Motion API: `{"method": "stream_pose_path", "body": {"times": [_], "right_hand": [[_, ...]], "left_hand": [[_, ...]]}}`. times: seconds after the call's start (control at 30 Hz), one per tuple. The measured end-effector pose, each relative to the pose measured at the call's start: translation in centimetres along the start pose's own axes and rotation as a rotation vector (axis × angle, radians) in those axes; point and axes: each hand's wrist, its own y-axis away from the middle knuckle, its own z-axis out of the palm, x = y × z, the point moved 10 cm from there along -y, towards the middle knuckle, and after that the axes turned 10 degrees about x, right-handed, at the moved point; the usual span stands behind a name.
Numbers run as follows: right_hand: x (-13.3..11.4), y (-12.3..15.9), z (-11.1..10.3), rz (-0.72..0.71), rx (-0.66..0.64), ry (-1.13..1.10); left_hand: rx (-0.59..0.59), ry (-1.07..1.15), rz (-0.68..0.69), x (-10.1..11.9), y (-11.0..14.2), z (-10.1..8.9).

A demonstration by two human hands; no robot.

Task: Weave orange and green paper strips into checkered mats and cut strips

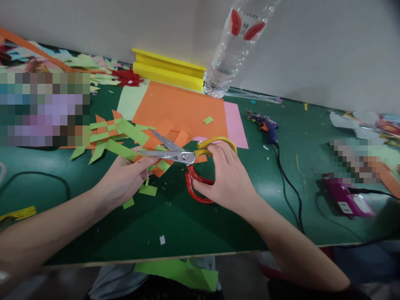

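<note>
My right hand [229, 175] is closed round the handles of a pair of scissors [185, 157], one handle yellow and the other red. The blades are spread apart and point left. My left hand [129, 179] is closed on a piece of woven paper [161, 166] made of green and orange strips, right at the lower blade. Part of that piece is hidden behind the blades and my fingers. Another green and orange woven paper piece [108, 129] lies just beyond my left hand, with loose strip ends sticking out. Small green scraps [148, 190] lie below the blades.
Orange sheets [184, 104] lie over pink and pale green paper. Behind them stand a yellow folded strip [168, 71] and a water bottle [228, 54]. A blue glue gun [265, 127] with a cord and a magenta power strip [348, 198] are at right. Paper scraps [84, 61] cover the back left.
</note>
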Motion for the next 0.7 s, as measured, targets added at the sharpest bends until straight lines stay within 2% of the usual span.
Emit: {"method": "stream_pose_path", "body": {"times": [0.7], "right_hand": [[0.3,0.1,0.2,0.013,-0.029,0.004]], "left_hand": [[-0.132,0.047,0.004,0.4,0.5,1.6]]}}
